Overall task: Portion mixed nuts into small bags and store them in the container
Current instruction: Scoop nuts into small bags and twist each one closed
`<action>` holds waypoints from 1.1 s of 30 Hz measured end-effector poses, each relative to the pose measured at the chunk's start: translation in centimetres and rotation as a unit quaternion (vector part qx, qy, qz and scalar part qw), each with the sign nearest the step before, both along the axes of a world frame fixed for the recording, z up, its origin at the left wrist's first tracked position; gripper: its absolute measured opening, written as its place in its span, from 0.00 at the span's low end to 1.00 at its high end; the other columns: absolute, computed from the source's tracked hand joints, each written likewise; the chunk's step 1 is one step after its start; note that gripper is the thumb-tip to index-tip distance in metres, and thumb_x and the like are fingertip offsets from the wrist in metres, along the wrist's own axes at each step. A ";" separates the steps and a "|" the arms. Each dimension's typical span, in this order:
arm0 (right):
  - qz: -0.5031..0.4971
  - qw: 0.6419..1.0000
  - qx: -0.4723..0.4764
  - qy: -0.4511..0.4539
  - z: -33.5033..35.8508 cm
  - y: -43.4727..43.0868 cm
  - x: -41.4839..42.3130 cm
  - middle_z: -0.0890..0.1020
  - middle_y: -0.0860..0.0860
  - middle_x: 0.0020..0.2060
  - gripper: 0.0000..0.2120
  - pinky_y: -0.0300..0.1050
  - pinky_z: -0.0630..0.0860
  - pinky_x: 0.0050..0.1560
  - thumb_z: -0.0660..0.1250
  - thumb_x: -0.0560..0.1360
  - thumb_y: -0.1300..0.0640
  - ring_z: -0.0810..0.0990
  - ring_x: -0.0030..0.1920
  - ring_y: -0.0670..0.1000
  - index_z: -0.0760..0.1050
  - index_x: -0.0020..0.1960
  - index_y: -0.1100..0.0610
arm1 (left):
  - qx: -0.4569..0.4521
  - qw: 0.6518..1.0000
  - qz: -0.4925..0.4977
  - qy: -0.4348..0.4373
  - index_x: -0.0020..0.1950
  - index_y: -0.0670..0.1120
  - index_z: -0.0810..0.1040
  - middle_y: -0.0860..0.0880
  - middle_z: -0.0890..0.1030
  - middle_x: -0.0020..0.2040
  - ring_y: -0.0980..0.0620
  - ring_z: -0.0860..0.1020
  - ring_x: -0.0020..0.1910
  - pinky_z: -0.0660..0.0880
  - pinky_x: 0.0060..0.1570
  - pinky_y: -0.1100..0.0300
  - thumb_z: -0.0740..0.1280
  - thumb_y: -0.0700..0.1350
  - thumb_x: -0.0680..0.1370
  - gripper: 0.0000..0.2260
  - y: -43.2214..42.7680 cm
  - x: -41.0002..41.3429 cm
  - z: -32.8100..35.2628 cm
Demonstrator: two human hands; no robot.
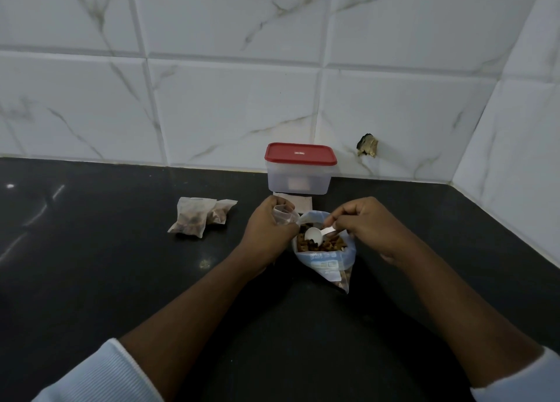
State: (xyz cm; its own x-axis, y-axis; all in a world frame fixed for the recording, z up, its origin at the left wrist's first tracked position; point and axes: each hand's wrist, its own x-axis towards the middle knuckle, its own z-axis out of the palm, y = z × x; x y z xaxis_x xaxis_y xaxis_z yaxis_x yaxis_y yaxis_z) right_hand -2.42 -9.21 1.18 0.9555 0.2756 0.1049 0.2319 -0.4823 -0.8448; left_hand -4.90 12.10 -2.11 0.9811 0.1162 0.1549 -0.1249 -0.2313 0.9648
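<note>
A large blue-and-clear bag of mixed nuts (328, 260) stands open on the black counter. My right hand (360, 222) holds a white plastic scoop (313, 236) by its handle, its bowl down among the nuts. My left hand (266, 229) pinches a small empty clear bag (283, 214) just left of the big bag's mouth. Two filled small bags (201, 216) lie on the counter to the left. A clear container (298, 175) with a red lid on it stands against the wall behind my hands.
The black counter (106, 265) ends at a white marble-tile wall at the back and on the right. A flat white stack (304, 203) lies in front of the container. A chipped hole (368, 145) marks the wall tile.
</note>
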 end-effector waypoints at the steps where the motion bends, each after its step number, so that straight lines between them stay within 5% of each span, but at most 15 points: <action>1: -0.010 1.000 0.015 0.015 0.0 -0.1 0.0 0.88 0.49 0.44 0.11 0.39 0.75 0.44 0.67 0.78 0.65 0.85 0.43 0.44 0.87 0.44 0.55 | -0.004 1.000 -0.003 0.000 0.55 0.53 0.77 0.51 0.82 0.55 0.51 0.82 0.56 0.83 0.56 0.45 0.75 0.36 0.74 0.16 0.0 0.0 -0.1; 10: -0.072 0.976 0.144 0.146 -0.3 -1.0 0.9 0.86 0.57 0.38 0.10 0.41 0.65 0.32 0.67 0.77 0.66 0.69 0.30 0.46 0.87 0.46 0.61 | 0.033 0.999 -0.033 0.003 0.58 0.55 0.75 0.55 0.79 0.57 0.53 0.80 0.58 0.83 0.56 0.48 0.74 0.37 0.76 0.17 0.2 0.1 -0.2; 19: -0.043 0.952 0.291 0.086 0.5 -0.4 0.1 0.84 0.62 0.46 0.10 0.39 0.70 0.35 0.66 0.78 0.67 0.70 0.34 0.47 0.87 0.47 0.60 | 0.061 0.996 -0.069 -0.020 0.60 0.55 0.74 0.55 0.78 0.59 0.55 0.80 0.58 0.84 0.56 0.53 0.73 0.37 0.76 0.19 0.2 0.0 -0.4; 22: -0.004 0.970 0.243 0.019 0.5 0.4 -0.5 0.86 0.56 0.45 0.11 0.41 0.73 0.38 0.67 0.79 0.68 0.73 0.36 0.49 0.87 0.48 0.59 | 0.057 0.995 -0.067 -0.037 0.61 0.54 0.74 0.54 0.79 0.58 0.55 0.80 0.57 0.83 0.56 0.53 0.73 0.37 0.75 0.19 0.2 0.1 -0.6; 27: 0.079 0.987 0.011 -0.142 0.7 0.9 -1.7 0.88 0.44 0.46 0.16 0.40 0.83 0.49 0.67 0.78 0.69 0.86 0.47 0.46 0.87 0.52 0.51 | 0.046 0.995 -0.067 -0.054 0.56 0.52 0.75 0.51 0.80 0.55 0.54 0.81 0.55 0.82 0.52 0.57 0.74 0.36 0.74 0.16 0.3 0.2 -0.7; 33: 0.100 0.981 0.004 -0.168 0.5 1.5 -2.1 0.88 0.43 0.49 0.17 0.37 0.81 0.52 0.68 0.77 0.70 0.85 0.51 0.43 0.87 0.56 0.52 | 0.027 0.997 -0.056 -0.055 0.56 0.52 0.75 0.48 0.81 0.53 0.52 0.82 0.51 0.83 0.49 0.57 0.73 0.34 0.73 0.17 0.3 0.3 -0.9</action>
